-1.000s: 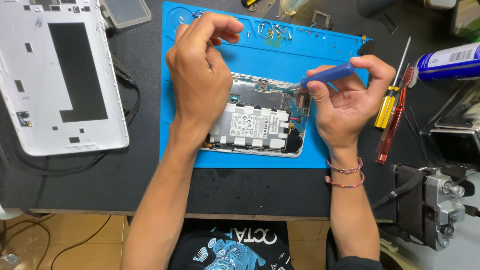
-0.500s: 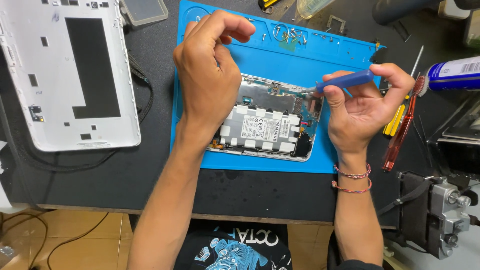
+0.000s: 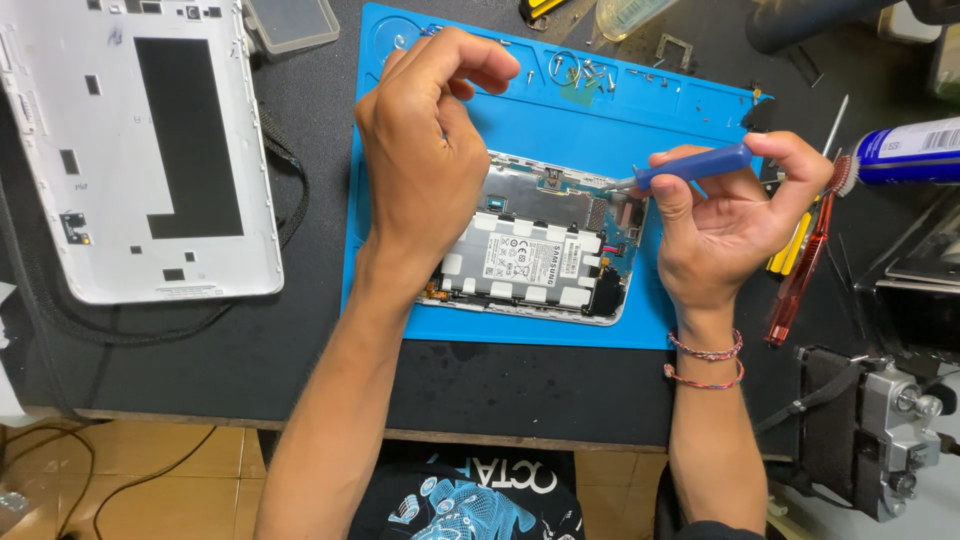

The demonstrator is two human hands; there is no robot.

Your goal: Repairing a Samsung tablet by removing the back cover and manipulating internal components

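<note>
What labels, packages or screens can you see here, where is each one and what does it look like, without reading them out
Battery label: on the opened tablet on the blue mat, between left hand and right hand; white rectangle, small dark print.
Spray can: right edge of the table, lying down; blue and white label.
Shirt print: bottom middle; pale graphic on black.
No lit screen shows.

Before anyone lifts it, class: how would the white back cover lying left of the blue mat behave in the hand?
The white back cover looks like a thin shell with a large cut-out, so it is probably light and may flex or twist. Its small tabs and openings suggest fragile edges. It lies flat on the dark table, so it would likely slide rather than roll.
</note>
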